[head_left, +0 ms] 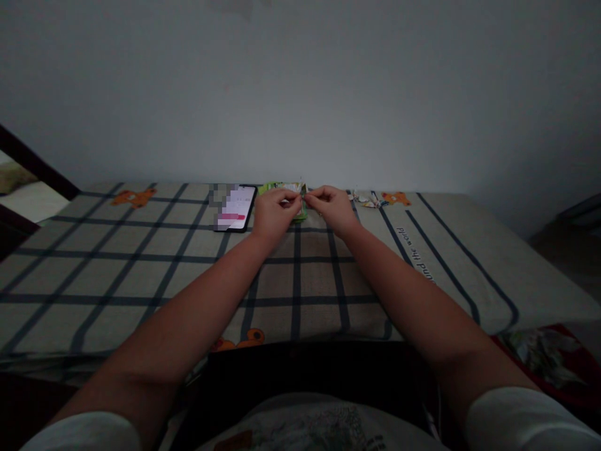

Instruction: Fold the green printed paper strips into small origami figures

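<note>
My left hand and my right hand meet near the wall, thumbs and forefingers pinched close together. Between and behind the fingers is a small green packet with a pale printed upper part; both pinches are at its right edge. Much of it is hidden behind my left hand. Just left of that hand a black-framed phone lies face up with its screen lit, partly blurred out. Beyond my right hand lie several crumpled, light-coloured wrapper pieces.
A checked cloth with orange bear prints covers the table, which stands against a grey wall. Dark wooden bars rise at the left. Low on the right, a red patterned fabric shows beside the table edge.
</note>
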The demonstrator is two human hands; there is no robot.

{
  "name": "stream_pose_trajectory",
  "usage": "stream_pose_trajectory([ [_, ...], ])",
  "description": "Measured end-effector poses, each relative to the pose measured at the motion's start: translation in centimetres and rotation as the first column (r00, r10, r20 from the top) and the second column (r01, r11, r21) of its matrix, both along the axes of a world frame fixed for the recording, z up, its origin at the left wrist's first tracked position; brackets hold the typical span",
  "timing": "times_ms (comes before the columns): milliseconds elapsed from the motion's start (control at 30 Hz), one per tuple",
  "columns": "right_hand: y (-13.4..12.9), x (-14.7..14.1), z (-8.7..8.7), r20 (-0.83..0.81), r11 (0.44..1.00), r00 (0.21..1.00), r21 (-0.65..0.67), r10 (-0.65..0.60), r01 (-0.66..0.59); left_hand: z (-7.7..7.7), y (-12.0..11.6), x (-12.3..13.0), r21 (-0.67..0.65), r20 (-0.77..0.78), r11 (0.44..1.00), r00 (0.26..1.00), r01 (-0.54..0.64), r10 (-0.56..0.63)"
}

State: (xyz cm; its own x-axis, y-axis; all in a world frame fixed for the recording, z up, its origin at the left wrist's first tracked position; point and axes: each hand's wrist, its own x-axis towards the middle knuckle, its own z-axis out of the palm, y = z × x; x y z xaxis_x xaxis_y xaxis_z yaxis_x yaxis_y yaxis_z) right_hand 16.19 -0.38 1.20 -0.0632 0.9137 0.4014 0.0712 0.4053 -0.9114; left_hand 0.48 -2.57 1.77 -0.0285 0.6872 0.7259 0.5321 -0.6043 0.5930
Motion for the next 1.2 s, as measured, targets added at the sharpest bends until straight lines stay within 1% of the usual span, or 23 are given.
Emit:
stream_pose_trajectory([
  [100, -0.3, -0.5, 0.1, 0.040, 0.996, 0.997, 0.059, -0.064, 0.061, 0.2, -0.3, 0.3, -0.025, 0.029, 1.000, 0.999, -0.015, 0.016],
  [267, -1.1, -1.1, 0.1, 0.128, 0.968, 0.976, 0.200, -0.178, 0.150, 0.2, -0.6, 0.6, -0.087, 0.180, 0.995, 0.983, 0.039, -0.022],
  [367, -1.4, -1.5, -0.1, 0.098, 0.947, 0.970, 0.258, -0.221, 0.190, 0.0, -0.7, 0.8, -0.096, 0.190, 0.994, 0.981, 0.049, -0.030],
  [467, -1.3, -1.8, -0.3, 0.044, 0.943, 0.977, 0.272, -0.209, 0.189, -0.3, -0.7, 1.0, -0.035, 0.160, 0.998, 0.986, 0.046, -0.040],
  [567, -1.1, -1.9, -0.5, 0.058, 0.949, 0.977, 0.258, -0.205, 0.183, -0.5, -0.8, 1.0, 0.036, 0.102, 0.998, 0.994, 0.043, -0.047],
  [700, -1.1, -1.7, -0.5, 0.064, 0.954, 0.978, 0.241, -0.200, 0.179, -0.7, -0.7, 0.7, 0.080, -0.035, 0.996, 0.999, 0.030, -0.027],
  [800, -1.4, -1.5, -0.3, 0.065, 0.945, 0.975, 0.268, -0.212, 0.188, -0.7, -0.6, 0.6, 0.090, -0.094, 0.995, 0.995, 0.042, -0.033],
  [900, -1.6, -1.4, 0.0, 0.106, 0.924, 0.965, 0.330, -0.239, 0.193, -0.6, -0.6, 0.5, 0.043, -0.078, 0.998, 0.996, 0.036, -0.032],
  [1033, -1.9, -1.3, 0.3, 0.183, 0.894, 0.949, 0.419, -0.255, 0.160, -0.5, -0.6, 0.4, -0.009, -0.015, 1.000, 1.000, 0.012, -0.012],
  [1200, -2.1, -1.1, 0.2, 0.303, 0.894, 0.918, 0.435, -0.255, 0.105, -0.6, -0.3, 0.3, -0.011, 0.053, 1.000, 0.999, 0.007, -0.006],
])
